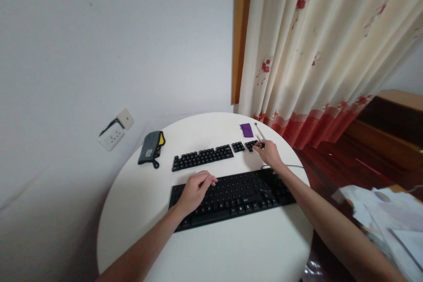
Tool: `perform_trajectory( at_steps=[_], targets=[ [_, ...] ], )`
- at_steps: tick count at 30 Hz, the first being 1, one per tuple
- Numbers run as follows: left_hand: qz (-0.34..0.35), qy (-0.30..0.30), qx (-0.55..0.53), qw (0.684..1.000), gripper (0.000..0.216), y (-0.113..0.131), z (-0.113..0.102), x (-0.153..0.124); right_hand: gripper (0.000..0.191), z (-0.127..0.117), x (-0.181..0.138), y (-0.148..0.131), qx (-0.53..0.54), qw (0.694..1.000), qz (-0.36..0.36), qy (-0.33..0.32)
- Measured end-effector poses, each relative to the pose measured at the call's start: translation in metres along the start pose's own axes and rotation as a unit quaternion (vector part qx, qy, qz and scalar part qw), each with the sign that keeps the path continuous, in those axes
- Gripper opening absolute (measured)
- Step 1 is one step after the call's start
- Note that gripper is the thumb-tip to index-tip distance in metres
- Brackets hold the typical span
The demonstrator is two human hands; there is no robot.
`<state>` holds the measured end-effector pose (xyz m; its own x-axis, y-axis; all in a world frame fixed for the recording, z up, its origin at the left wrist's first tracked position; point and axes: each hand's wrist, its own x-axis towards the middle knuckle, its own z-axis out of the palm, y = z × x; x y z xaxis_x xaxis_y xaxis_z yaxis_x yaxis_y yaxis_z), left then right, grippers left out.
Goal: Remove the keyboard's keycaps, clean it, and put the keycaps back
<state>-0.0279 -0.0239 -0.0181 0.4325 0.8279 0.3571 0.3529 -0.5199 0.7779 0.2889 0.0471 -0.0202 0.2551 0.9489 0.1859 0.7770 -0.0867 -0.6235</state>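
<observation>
A black keyboard [238, 196] lies near me on the round white table [211, 246]. My left hand [195, 190] rests on its left half, fingers curled over the frame. Behind it, several loose black keycaps are laid out in rows [202, 157], with two smaller groups [238, 146] to their right. My right hand [269, 153] reaches to the rightmost keycap group [251, 144], fingers pinched together at a keycap. What the pinch holds is too small to make out.
A grey pouch with a yellow edge [151, 148] lies at the table's back left. A purple piece [246, 130] and a thin tool [258, 131] lie at the back. Wall sockets [111, 136], a flowered curtain [317, 53] and loose papers [386, 216] surround the table.
</observation>
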Motion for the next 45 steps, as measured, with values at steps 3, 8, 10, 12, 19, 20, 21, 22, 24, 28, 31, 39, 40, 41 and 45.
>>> perform_trajectory(
  at_steps=[3, 8, 10, 12, 19, 20, 21, 22, 24, 28, 31, 39, 40, 41, 45],
  targets=[
    [-0.003, -0.006, 0.004, 1.000, 0.034, 0.001, 0.001, 0.000, 0.040, -0.026, -0.018, 0.002, 0.128, 0.990, -0.057, 0.032],
    [0.005, -0.010, 0.016, 1.000, 0.034, 0.002, 0.000, 0.001, 0.044, -0.062, -0.069, 0.017, 0.173, 0.978, -0.093, 0.066],
    [0.007, -0.009, 0.016, 1.000, 0.034, 0.002, 0.000, 0.001, 0.042, -0.068, -0.089, 0.025, 0.147, 0.985, -0.069, 0.054],
    [0.006, -0.010, 0.016, 1.000, 0.034, 0.002, 0.000, 0.001, 0.039, -0.071, -0.105, 0.033, 0.132, 0.989, -0.045, 0.041],
    [-0.002, -0.008, 0.019, 1.000, 0.035, 0.004, 0.001, 0.002, 0.036, -0.064, -0.129, 0.050, 0.091, 0.996, -0.009, 0.009],
    [-0.003, -0.006, 0.019, 1.000, 0.035, 0.005, 0.000, 0.003, 0.036, -0.064, -0.130, 0.050, 0.084, 0.996, -0.011, 0.012],
    [-0.004, -0.005, 0.019, 1.000, 0.036, 0.006, 0.000, 0.003, 0.035, -0.064, -0.131, 0.050, 0.075, 0.997, -0.015, 0.018],
    [-0.004, -0.004, 0.019, 1.000, 0.036, 0.006, 0.000, 0.003, 0.035, -0.065, -0.131, 0.049, 0.066, 0.997, -0.019, 0.023],
    [-0.003, -0.004, 0.019, 1.000, 0.036, 0.007, 0.000, 0.003, 0.035, -0.067, -0.131, 0.048, 0.052, 0.998, -0.023, 0.027],
    [-0.002, -0.005, 0.016, 1.000, 0.035, 0.004, 0.000, 0.002, 0.036, -0.063, -0.129, 0.049, 0.047, 0.999, -0.019, 0.004],
    [0.000, -0.009, 0.016, 1.000, 0.035, 0.001, 0.001, 0.002, 0.034, -0.055, -0.130, 0.048, 0.027, 0.999, -0.027, -0.004],
    [-0.004, -0.010, 0.018, 1.000, 0.035, 0.001, 0.001, 0.001, 0.030, -0.050, -0.129, 0.049, -0.056, 0.998, -0.037, -0.003],
    [-0.005, -0.010, 0.017, 1.000, 0.035, 0.001, 0.001, 0.001, 0.032, -0.051, -0.128, 0.052, -0.022, 0.999, -0.024, 0.000],
    [-0.005, -0.010, 0.016, 1.000, 0.035, 0.001, 0.001, 0.001, 0.034, -0.052, -0.125, 0.055, 0.018, 1.000, -0.008, 0.001],
    [-0.004, -0.013, 0.015, 1.000, 0.034, 0.002, 0.001, 0.001, 0.037, -0.053, -0.117, 0.069, 0.170, 0.983, 0.073, -0.018]
  ],
)
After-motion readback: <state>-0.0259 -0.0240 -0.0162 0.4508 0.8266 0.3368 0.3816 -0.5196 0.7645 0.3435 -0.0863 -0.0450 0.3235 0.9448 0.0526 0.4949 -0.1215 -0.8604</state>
